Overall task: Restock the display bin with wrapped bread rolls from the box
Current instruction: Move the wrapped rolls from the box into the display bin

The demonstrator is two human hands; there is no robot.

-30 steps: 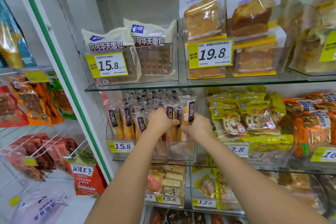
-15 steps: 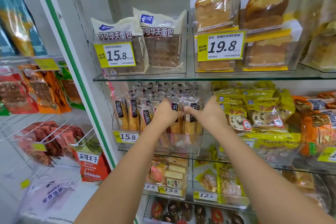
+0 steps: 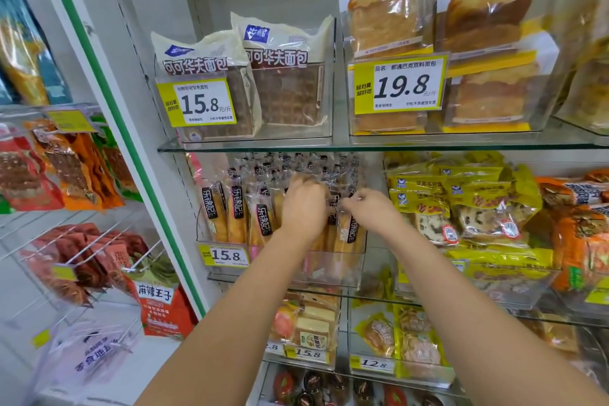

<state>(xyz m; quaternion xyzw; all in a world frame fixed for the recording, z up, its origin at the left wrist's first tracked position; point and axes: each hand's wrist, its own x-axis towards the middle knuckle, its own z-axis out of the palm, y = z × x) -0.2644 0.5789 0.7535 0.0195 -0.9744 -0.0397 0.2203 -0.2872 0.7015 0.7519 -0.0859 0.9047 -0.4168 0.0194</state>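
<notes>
A clear display bin [image 3: 329,269] with a 15.8 price tag stands on the middle glass shelf. Wrapped bread rolls [image 3: 236,211] with black labels stand upright in it in several rows. Both my hands are inside the bin's right half. My left hand [image 3: 304,209] shows its back, and its blurred fingers reach in among the rolls, so its grip is hidden. My right hand [image 3: 370,212] pinches the wrapper top of a tilted roll [image 3: 350,231] at the bin's right end. The box is out of view.
A glass shelf [image 3: 395,143] just above the bin carries cocoa waffle bread [image 3: 286,89] and toast loaves [image 3: 487,43]. Yellow cake packs [image 3: 461,204] fill the neighbouring bin on the right. A green-edged post [image 3: 131,142] and hanging snack packs [image 3: 66,168] are on the left.
My view has moved closer to the shelf. Both hands have gone down and deeper among the rolls, and the rolls they held now stand lower in the bin.
</notes>
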